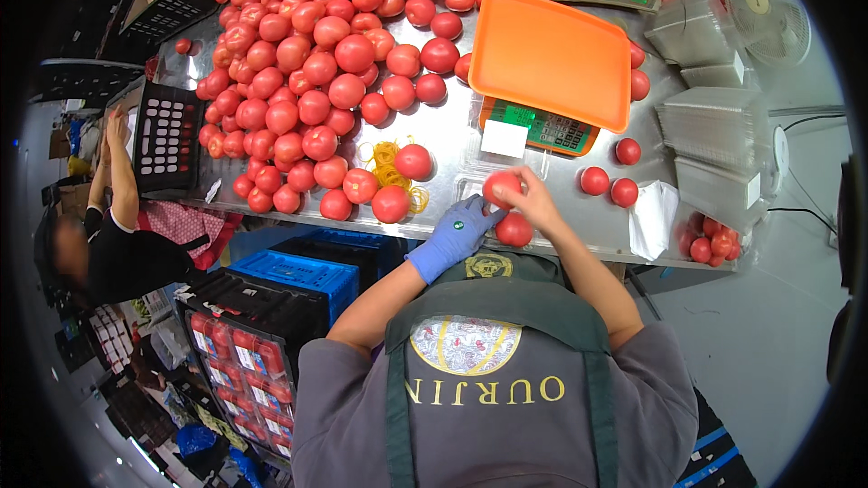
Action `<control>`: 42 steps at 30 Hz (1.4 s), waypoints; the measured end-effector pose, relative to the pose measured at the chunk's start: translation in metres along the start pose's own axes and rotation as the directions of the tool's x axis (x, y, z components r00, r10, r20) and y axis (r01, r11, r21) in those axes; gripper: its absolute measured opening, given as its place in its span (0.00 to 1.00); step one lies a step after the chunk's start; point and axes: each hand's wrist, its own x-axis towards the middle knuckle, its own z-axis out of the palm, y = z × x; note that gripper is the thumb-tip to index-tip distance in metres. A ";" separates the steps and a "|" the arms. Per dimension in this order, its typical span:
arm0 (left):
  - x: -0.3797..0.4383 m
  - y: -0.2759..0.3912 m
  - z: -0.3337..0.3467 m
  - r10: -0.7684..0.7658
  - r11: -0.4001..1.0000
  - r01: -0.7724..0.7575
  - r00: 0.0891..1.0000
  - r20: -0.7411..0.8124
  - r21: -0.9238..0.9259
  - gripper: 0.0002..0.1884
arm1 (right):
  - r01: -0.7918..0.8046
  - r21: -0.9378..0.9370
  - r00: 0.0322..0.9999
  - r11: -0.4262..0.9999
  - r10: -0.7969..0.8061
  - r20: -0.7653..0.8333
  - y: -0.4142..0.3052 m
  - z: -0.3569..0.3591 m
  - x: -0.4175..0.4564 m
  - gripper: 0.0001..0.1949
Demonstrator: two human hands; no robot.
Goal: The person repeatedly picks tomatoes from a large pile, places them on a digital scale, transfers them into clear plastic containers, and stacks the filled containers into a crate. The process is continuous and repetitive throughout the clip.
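Note:
My right hand (536,198), bare, grips a red tomato (500,188) over a clear plastic tray (468,188) near the table's front edge. My left hand (456,234) wears a blue glove with a small green sticker on its back. Its fingers reach to the tray and to a second tomato (513,230) in front of me; whether they grip anything is hidden. Just beyond stands a digital scale (536,125) topped by an orange tray (550,57). A white card (504,139) covers part of its display.
A large tomato heap (298,81) fills the table's left side, with yellow rubber bands (386,163) at its edge. Loose tomatoes (595,181) lie right, near stacked clear containers (712,125) and a fan (766,10). Another person's arms (119,156) reach a black crate (166,139).

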 end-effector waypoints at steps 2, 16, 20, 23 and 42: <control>-0.003 0.000 -0.007 0.009 1.000 -0.009 1.000 0.002 -0.020 0.29 | -0.029 -0.233 0.997 0.972 0.011 -0.080 0.022 0.005 -0.008 0.25; -0.023 -0.049 -0.004 -0.613 -0.186 0.304 0.708 0.352 -0.934 0.36 | 0.120 0.383 0.991 0.916 -0.086 -0.104 0.021 -0.058 0.007 0.24; -0.034 -0.030 -0.007 -0.537 0.024 0.373 0.787 0.302 -0.928 0.38 | 0.100 -0.185 0.961 0.978 -0.143 -0.238 0.037 -0.036 -0.056 0.26; -0.045 -0.032 0.022 -0.529 0.148 0.300 0.829 0.181 -0.942 0.43 | -0.209 0.088 0.978 0.974 0.210 -0.004 0.080 -0.041 -0.080 0.26; -0.154 0.019 -0.085 -0.555 -0.205 -0.048 0.828 0.076 -0.978 0.47 | 0.205 -0.062 0.572 0.977 -0.068 0.817 -0.097 0.054 0.055 0.16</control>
